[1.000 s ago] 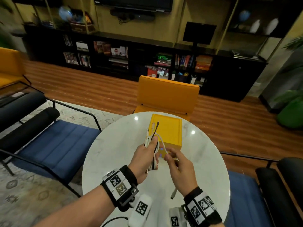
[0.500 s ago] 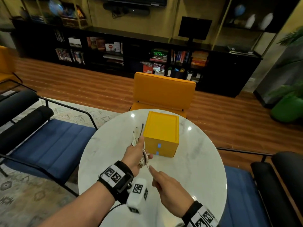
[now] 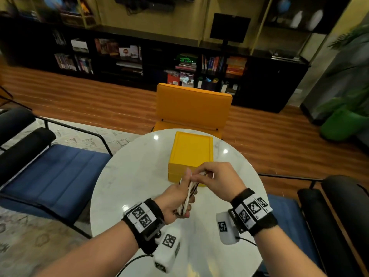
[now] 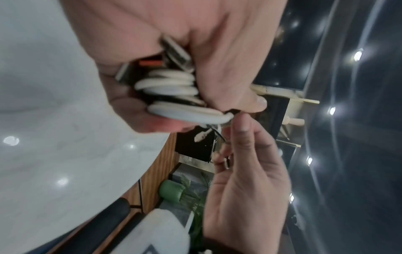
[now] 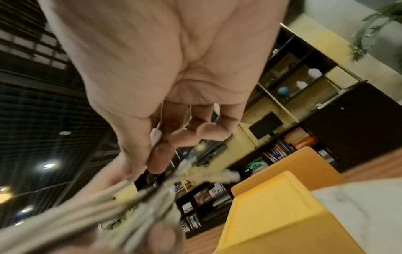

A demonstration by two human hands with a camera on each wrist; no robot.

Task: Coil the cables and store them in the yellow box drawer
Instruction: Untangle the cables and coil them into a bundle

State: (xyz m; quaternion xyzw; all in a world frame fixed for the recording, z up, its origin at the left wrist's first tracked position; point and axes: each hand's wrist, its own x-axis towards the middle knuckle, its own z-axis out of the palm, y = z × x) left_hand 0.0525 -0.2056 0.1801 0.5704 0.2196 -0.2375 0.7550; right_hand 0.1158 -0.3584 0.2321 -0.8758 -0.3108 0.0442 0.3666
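My left hand (image 3: 179, 198) grips a bundle of coiled white and black cables (image 3: 188, 196) above the round marble table (image 3: 123, 188). In the left wrist view the white loops (image 4: 174, 86) and some plugs lie between thumb and fingers of the left hand (image 4: 169, 72). My right hand (image 3: 211, 176) pinches loose cable ends at the top of the bundle; its curled fingers (image 5: 187, 135) hold thin cable ends (image 5: 156, 137). The yellow box (image 3: 190, 150) stands just behind both hands with its drawer closed; the hands hide its lower front.
A yellow chair (image 3: 191, 108) stands behind the table. Blue seats with black bolsters (image 3: 50, 170) flank the table on the left and right (image 3: 339, 212). Dark bookshelves (image 3: 139, 60) line the far wall. A green plant pot (image 3: 339, 124) sits at right.
My right hand rose from low over the table, where it pointed, to the top of the bundle and now pinches cable ends. The left hand kept its grip and moved slightly right.
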